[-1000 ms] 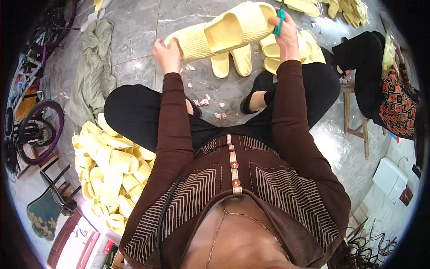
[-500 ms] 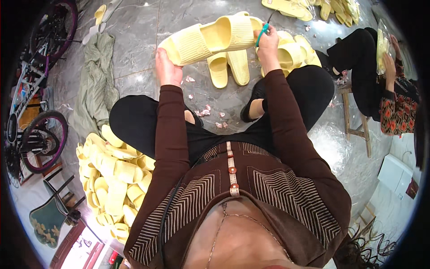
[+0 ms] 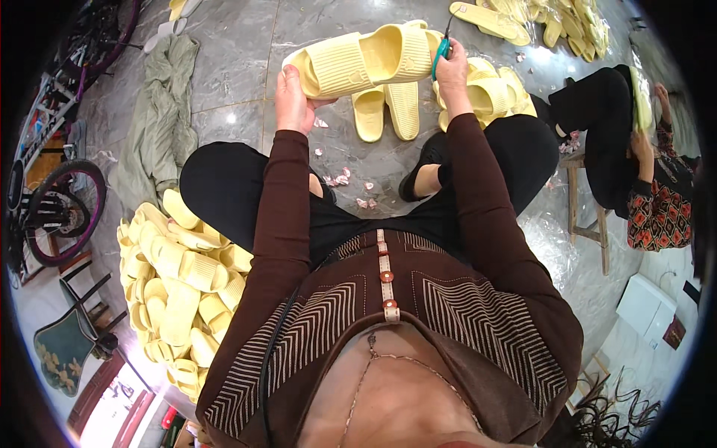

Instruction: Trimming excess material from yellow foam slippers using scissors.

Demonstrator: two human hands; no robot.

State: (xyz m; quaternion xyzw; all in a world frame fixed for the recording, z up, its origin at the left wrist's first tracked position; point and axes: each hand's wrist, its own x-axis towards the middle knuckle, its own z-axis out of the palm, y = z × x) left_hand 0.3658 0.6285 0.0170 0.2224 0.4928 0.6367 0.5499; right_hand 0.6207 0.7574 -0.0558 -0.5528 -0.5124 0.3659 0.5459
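Note:
A pair of pale yellow slide slippers (image 3: pixel 337 66), set end to end and partly overlapping, is held up in front of me. My left hand (image 3: pixel 293 103) is closed round their left end, thumb on the near side. At the right end, my right hand (image 3: pixel 452 73) grips teal-handled snips (image 3: pixel 442 54), the dark blade pointing up and away. Its fingers also touch the slipper's edge there. Below the held pair, two more yellow slippers (image 3: pixel 404 112) lie side by side on the floor. Another cluster of yellow slippers (image 3: pixel 489 95) lies just right of my right hand.
A large heap of yellow slippers (image 3: pixel 179 276) lies at my left. Grey-green cloth (image 3: pixel 160 112) and a bicycle (image 3: pixel 63 194) are beyond it. Pink-white scraps (image 3: pixel 340 178) dot the floor (image 3: pixel 231 82). At right, another person (image 3: pixel 657 194) holds a wrapped yellow item near a wooden stool (image 3: pixel 590 231).
The held slippers have shifted slightly right in view, with both hands still on them. The other person's wrapped item is now turned more edge-on.

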